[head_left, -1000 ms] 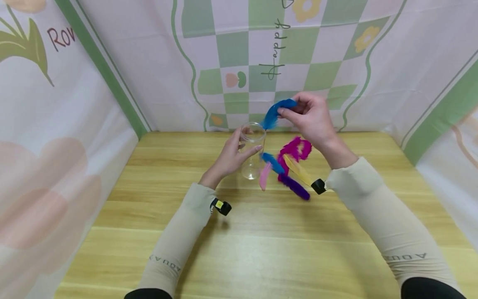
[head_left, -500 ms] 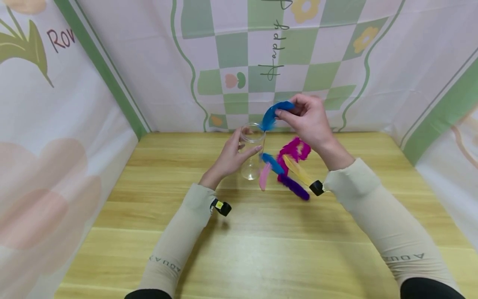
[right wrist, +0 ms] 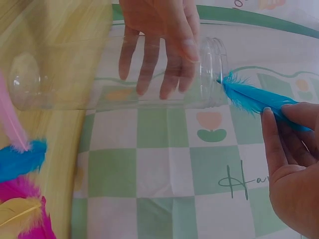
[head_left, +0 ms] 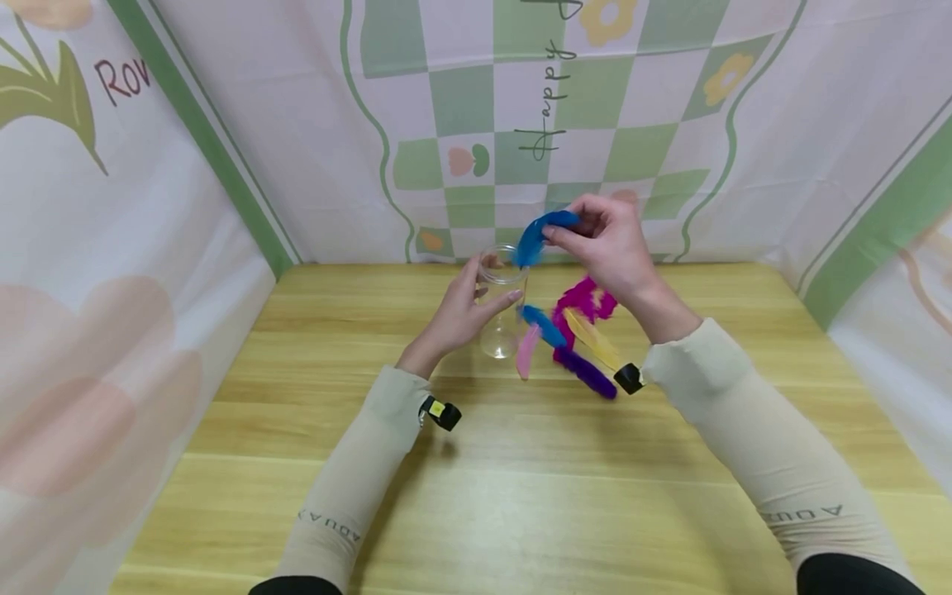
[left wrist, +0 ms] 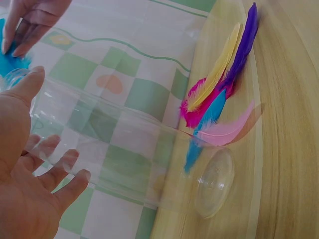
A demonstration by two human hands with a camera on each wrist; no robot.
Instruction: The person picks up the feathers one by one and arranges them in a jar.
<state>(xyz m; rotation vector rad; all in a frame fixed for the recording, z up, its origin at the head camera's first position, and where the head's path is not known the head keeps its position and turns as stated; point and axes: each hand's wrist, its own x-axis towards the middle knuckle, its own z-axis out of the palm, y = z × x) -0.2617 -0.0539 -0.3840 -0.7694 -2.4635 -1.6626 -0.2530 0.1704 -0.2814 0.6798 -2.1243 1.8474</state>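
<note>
A clear plastic jar [head_left: 500, 322] stands upright on the wooden table, its mouth uncovered. My left hand [head_left: 463, 304] grips it round the upper part, thumb on the near side and fingers behind, seen through the wall in the right wrist view. Between thumb and fingertips my right hand [head_left: 613, 248] pinches a blue feather [right wrist: 256, 97] by one end. The feather's fluffy end points down at the jar's rim [right wrist: 215, 69], its tip right at the opening. Beside the jar lie a second blue feather [left wrist: 207, 127] and a pink feather [left wrist: 227, 128].
Right of the jar, a purple feather [head_left: 587, 373], a yellow feather [head_left: 592, 337] and magenta feathers [head_left: 576, 302] lie in a loose heap on the table [head_left: 476, 496]. A patterned cloth [head_left: 461, 99] hangs behind the table, with more cloth at both sides.
My right hand has moved slightly down and left, bringing the blue feather's lower end from beside the rim to the jar's mouth. The left hand and jar have stayed put.
</note>
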